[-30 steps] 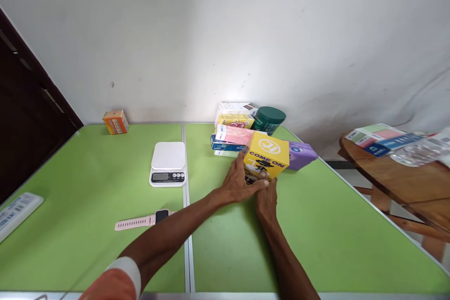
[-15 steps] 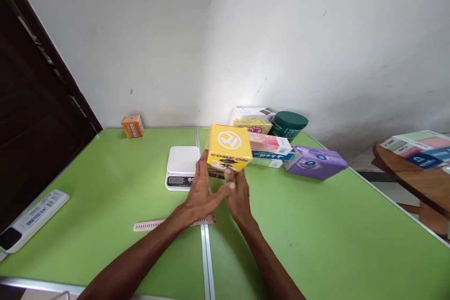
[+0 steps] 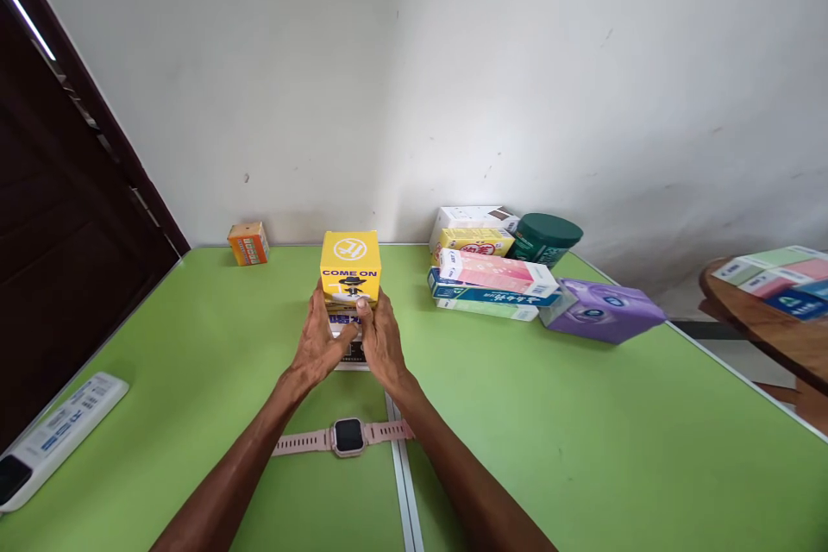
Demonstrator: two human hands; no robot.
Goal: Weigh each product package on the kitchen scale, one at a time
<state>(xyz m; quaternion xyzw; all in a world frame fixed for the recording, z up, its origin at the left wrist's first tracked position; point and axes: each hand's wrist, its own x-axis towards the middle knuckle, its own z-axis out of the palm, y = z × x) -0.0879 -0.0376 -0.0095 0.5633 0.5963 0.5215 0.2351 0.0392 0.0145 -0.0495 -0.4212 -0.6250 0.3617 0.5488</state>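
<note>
Between my two hands is a yellow box (image 3: 351,254) printed "COME ON" with a hatted figure. My left hand (image 3: 318,341) is closed on its left side, and my right hand (image 3: 383,336) grips the right side, thumbs at the front. Right under the box is the white kitchen scale (image 3: 353,366), of which only the front edge and part of the dark display panel show. Whether the box rests on the scale's plate cannot be seen. Nearer to me, between my forearms, a pink smartwatch (image 3: 349,436) lies flat with its strap stretched out.
On the green table (image 3: 582,431), a small orange box (image 3: 248,243) stands at the back left and a white power strip (image 3: 65,431) lies left. Right of the hands are stacked toothpaste boxes (image 3: 498,273), a dark green tub (image 3: 547,237) and a purple tissue pack (image 3: 601,310).
Both hands have carried the yellow box leftward from beside the scale to over it. The view has shifted slightly, and the watch's face now shows.
</note>
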